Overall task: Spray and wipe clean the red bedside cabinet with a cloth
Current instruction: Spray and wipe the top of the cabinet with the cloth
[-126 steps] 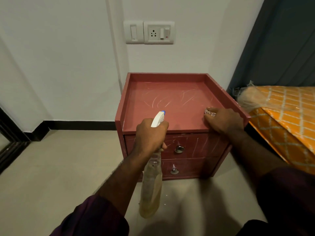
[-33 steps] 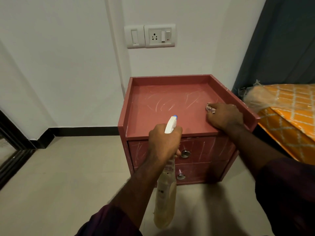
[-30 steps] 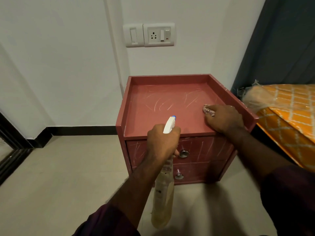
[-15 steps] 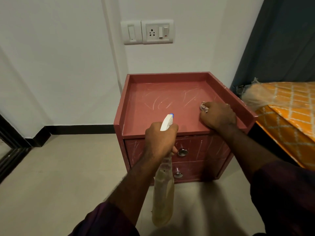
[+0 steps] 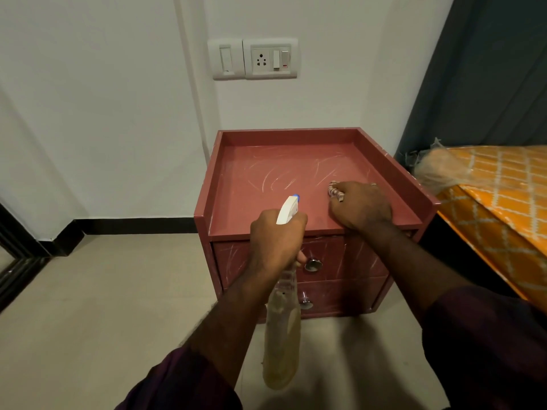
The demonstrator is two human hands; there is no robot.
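Note:
The red bedside cabinet stands against the white wall, its rimmed top streaked with pale marks, two drawers with metal knobs below. My left hand grips the neck of a spray bottle with yellowish liquid, its white nozzle pointing over the cabinet's front edge. My right hand rests on the top near the right front, holding a bunched striped cloth of which only a small end shows past the fingers.
A bed with an orange patterned cover sits close on the right, a dark curtain behind it. A switch and socket plate is on the wall above. Beige tiled floor spreads to the left, with a dark frame at the far left.
My right hand with the cloth has slid a little leftward across the top. The spray bottle stays held at the front edge; the camera shifted slightly.

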